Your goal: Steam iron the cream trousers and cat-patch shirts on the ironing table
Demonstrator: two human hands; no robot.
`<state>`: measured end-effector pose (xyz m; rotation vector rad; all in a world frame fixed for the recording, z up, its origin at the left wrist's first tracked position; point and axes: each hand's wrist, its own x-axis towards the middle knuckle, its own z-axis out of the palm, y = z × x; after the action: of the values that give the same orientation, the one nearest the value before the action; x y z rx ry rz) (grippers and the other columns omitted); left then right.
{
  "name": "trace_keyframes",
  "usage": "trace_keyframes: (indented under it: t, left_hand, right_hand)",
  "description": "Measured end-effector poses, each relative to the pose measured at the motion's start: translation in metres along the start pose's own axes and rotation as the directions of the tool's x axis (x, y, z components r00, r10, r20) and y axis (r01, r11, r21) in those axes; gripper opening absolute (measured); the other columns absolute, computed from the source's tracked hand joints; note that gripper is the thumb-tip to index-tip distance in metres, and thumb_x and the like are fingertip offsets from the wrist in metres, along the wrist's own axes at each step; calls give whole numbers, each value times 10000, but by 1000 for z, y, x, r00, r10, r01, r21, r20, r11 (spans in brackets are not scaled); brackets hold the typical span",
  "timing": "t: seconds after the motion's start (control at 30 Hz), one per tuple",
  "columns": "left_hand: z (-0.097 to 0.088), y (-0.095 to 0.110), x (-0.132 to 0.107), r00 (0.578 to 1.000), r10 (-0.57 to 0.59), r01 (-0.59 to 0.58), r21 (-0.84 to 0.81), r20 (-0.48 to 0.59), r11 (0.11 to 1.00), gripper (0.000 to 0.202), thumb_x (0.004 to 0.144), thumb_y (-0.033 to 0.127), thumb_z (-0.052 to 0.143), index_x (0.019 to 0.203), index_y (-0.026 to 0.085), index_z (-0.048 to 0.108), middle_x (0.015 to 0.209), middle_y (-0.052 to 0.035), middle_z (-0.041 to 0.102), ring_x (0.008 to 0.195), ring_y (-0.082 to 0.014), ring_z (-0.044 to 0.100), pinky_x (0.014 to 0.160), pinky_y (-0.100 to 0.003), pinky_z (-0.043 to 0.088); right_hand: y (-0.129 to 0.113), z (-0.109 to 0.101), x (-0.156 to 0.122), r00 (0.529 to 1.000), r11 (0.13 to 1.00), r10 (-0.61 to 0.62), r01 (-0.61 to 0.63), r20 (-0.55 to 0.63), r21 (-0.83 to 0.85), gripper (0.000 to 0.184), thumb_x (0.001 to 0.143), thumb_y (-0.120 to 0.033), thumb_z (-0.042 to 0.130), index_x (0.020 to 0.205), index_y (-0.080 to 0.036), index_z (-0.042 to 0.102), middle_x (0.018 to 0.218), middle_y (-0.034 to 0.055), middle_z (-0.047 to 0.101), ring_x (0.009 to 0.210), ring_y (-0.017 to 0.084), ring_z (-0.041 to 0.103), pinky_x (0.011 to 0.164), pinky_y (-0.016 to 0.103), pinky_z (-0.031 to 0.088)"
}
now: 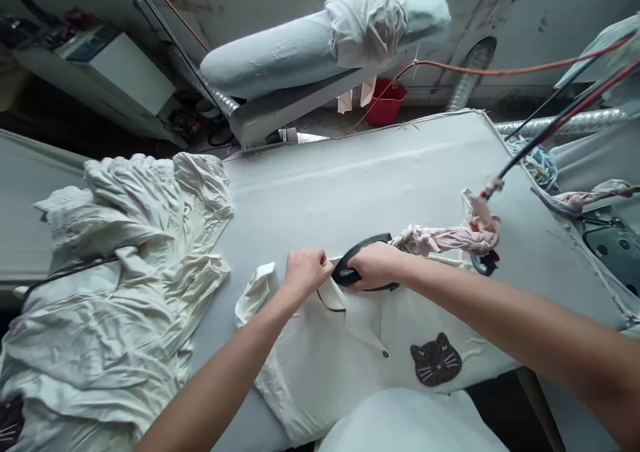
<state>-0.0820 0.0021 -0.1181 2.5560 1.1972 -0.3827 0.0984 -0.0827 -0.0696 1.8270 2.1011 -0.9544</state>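
A cream shirt [320, 359] with dark piping at the collar and a dark cat-face patch [436, 360] lies spread over the near side of the padded ironing table [350, 192]. My right hand [373, 265] grips a black iron [354, 255] that rests on the shirt by its collar [331, 295]. Just left of the iron's tip, my left hand [309, 270] has its fingers closed on the collar edge. A cloth-wrapped cord [440, 239] runs from the back of the iron to the right. The iron's soleplate is hidden.
Crumpled cream garments [130, 305] are heaped at the left. A padded sleeve board [280, 52] with bunched cloth stands beyond the table's far edge. Behind it are a red bucket [386, 102] and an orange hose [480, 71]. Dark cords [545, 132] slant down from the upper right.
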Motion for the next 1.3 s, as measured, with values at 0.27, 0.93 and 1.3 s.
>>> trace_keyframes:
  t: [0.27,0.93,1.3]
  left_hand:
    - [-16,-30,37,654,733,-749,28,185,661,198,769,239,619,935,211,723,1641,-66,318,1535,-301,196,1235,-481,163]
    - [44,-150,-144,882,-377,449,-257,284,856,471,918,591,460,668,232,634,772,-41,714,756,-240,655,625,-302,338]
    - [48,-82,-64,932,-304,170,-504,-198,847,253,902,407,536,923,238,723,1004,-53,729,996,-235,652,865,-327,451]
  right_hand:
    - [-34,24,-37,974,942,221,-228,55,245,521,798,-712,595,847,-205,706,820,95,729,762,279,680,603,304,409]
    - [-110,30,46,994,971,111,-109,6,215,364,838,-562,620,892,-217,720,817,62,739,724,213,675,601,267,422]
    - [-96,23,39,981,926,192,-174,-20,335,528,846,-706,550,930,-206,697,863,81,734,760,233,687,612,282,481]
